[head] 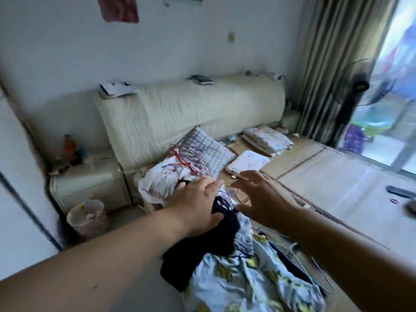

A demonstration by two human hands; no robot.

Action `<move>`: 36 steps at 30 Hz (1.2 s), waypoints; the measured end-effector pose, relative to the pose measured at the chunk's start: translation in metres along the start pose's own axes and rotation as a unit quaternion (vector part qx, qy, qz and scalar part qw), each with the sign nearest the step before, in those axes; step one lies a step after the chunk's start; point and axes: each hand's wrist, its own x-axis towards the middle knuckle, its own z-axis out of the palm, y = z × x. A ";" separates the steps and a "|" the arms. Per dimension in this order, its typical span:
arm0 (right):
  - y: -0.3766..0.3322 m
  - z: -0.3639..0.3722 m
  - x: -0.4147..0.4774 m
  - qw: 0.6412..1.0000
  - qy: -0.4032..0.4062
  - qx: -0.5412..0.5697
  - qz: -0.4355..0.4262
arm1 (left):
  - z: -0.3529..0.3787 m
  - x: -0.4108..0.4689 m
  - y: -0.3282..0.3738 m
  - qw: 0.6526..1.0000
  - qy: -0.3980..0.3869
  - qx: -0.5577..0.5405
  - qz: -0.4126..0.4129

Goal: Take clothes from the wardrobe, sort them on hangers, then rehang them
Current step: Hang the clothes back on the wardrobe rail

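Observation:
A heap of clothes lies on the near corner of the bed: a dark navy garment (202, 246), a pale blue printed garment (252, 280) with yellow figures, and a white printed garment (159, 179). Red wire hangers (191, 159) rest on top of the white one. My left hand (198, 199) lies flat on the heap, fingers apart, its palm touching the navy garment. My right hand (261, 197) hovers just above the heap with fingers spread and nothing in it. Thin hangers (315, 260) poke out from under the blue garment.
The bed (326, 174) has a bamboo mat, a checked pillow (207, 149), folded bedding (267, 138) and a padded headboard (191, 109). A nightstand (87, 179) and a bin (86, 216) stand at left. A fan (360, 86), curtain and glass door are at right. A remote (400, 191) lies on the mat.

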 end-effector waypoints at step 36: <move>0.366 0.382 -0.169 0.824 -0.113 0.180 0.526 | 0.495 0.203 0.171 0.947 -0.294 -0.096 0.083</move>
